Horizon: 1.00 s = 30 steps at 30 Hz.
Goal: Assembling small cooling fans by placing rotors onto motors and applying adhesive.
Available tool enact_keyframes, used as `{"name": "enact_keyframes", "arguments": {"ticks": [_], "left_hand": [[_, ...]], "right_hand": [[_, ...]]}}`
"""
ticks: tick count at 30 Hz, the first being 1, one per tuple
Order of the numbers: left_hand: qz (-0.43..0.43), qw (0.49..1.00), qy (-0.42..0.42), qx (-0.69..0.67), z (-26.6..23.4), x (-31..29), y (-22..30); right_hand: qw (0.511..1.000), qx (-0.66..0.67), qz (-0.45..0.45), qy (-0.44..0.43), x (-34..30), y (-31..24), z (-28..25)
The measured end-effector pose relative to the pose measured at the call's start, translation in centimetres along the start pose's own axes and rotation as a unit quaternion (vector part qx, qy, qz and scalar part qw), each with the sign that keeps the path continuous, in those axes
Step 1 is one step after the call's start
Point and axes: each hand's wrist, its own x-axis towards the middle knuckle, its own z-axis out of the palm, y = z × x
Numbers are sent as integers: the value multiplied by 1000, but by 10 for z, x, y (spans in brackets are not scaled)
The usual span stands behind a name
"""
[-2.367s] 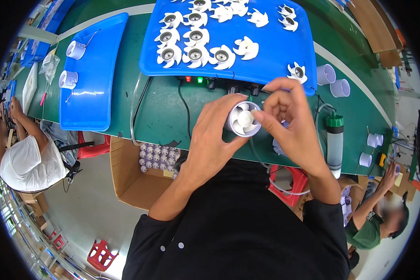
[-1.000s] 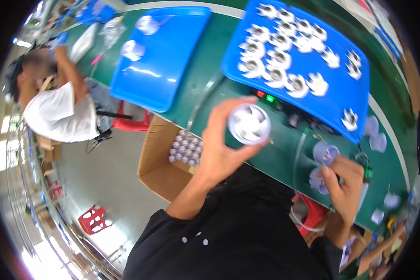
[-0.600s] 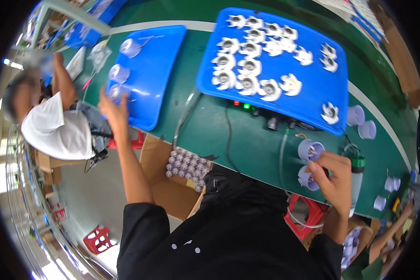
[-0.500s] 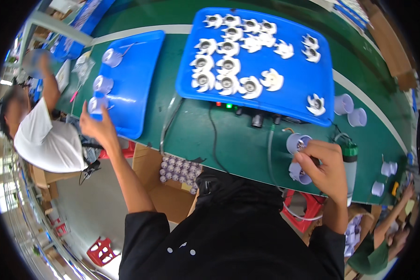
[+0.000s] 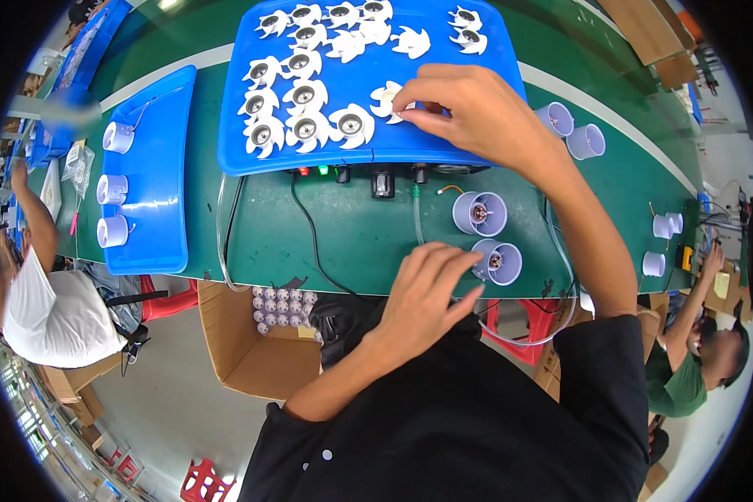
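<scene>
My right hand [image 5: 468,109] reaches over the blue tray [image 5: 460,138], thumb and forefinger pinched on the edge of a white fan wheel [image 5: 385,99] lying there. Several more white fan wheels [image 5: 305,127], most with a dark round hub, fill the tray's left and back. My left hand [image 5: 427,293] is open, thumb apart, its fingertips beside a lavender cup-shaped housing [image 5: 510,272] with copper-coloured parts inside. Just behind stands a second lavender housing [image 5: 480,214] with a thin wire and small connector. My right forearm covers the tray's right front corner.
A smaller blue tray [image 5: 163,243] at left holds three lavender housings [image 5: 114,189]. Two more housings [image 5: 571,125] stand right of the large tray. Knobs [image 5: 382,184], cables and a clear hose [image 5: 417,217] lie in front. Below sits an open carton [image 5: 268,360]. People work on both sides.
My right hand has moved from the housings to a fan wheel on the tray. My left hand has come from the left tray to beside the near housing. The view has shifted right.
</scene>
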Motion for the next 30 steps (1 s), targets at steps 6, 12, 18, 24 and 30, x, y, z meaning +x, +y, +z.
{"name": "enact_keyframes", "arguments": {"ticks": [6,12,18,24,30], "left_hand": [[-13,997,-50,62,19,0,9],[-3,996,-55,77,31,13,14],[-23,993,-54,104,35,12,8],[37,995,57,67,4,-7,-11],[10,988,136,77,-28,-18,-35]], "right_hand": [[995,46,85,-21,2,-8,-2],[998,-31,60,9,-4,13,7],[996,1,82,-38,0,11,7],[991,61,115,5,-10,8,-30],[985,-18,133,105,-19,19,-85]]}}
